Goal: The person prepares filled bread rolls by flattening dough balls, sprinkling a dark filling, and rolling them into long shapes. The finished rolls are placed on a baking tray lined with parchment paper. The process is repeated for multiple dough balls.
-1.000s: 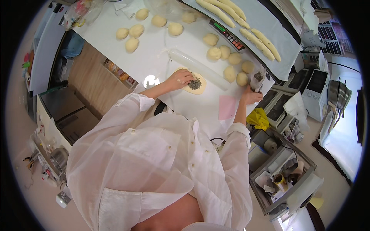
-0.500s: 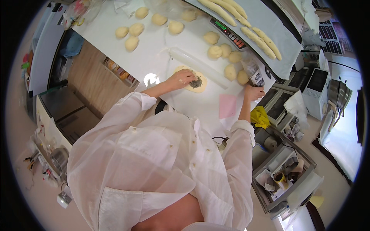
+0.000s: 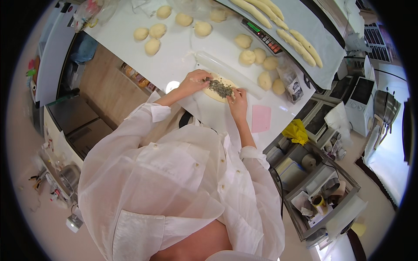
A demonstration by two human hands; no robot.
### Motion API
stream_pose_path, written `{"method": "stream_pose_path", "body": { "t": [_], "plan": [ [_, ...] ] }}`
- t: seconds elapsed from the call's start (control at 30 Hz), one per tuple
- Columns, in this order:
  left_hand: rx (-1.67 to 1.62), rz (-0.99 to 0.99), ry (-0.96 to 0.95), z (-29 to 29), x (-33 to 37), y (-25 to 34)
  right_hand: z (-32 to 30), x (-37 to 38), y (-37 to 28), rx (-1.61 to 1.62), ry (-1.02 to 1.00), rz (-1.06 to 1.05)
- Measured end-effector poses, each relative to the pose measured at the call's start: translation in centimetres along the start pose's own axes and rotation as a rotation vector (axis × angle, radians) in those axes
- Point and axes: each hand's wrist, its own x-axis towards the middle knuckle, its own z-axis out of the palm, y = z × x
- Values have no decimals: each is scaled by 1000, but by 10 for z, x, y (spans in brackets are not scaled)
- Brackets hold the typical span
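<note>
A flattened oval of pale dough [image 3: 212,95] lies on the white table in front of me. Small dark bits of filling [image 3: 221,88] are spread along its middle. My left hand [image 3: 196,82] is at the dough's left end, fingers bent together, with some dark bits at the tips. At the opposite end my right hand [image 3: 237,104] has its fingertips drawn together against the dough edge and the filling; what they pinch, if anything, is hidden. Just beyond the dough lies a translucent rolling pin [image 3: 233,75].
Several dough balls [image 3: 203,29] sit farther back, near a digital scale [image 3: 262,37]. Long dough strips [image 3: 300,47] rest on a lined tray [image 3: 326,45] at the far right. A clear bag [image 3: 290,86] and a pink sheet [image 3: 261,118] lie right of the dough.
My right hand has let go of the clear bag and come left to the dough. My left hand has shifted to the dough's left end. The dark filling is spread wider.
</note>
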Motion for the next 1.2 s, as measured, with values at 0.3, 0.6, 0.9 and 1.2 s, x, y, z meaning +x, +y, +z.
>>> {"method": "stream_pose_path", "body": {
  "t": [0.3,0.6,0.9,1.2],
  "plan": [
    [123,-30,26,22,-2,-3,13,9,6,-89,39,-133],
    [347,117,-75,25,1,-15,11,12,9,-166,40,-283],
    [400,186,118,6,27,-13,1,22,9,-170,129,-138],
    [584,299,-107,17,52,-36,24,51,8,-303,-27,77]
  ]
}}
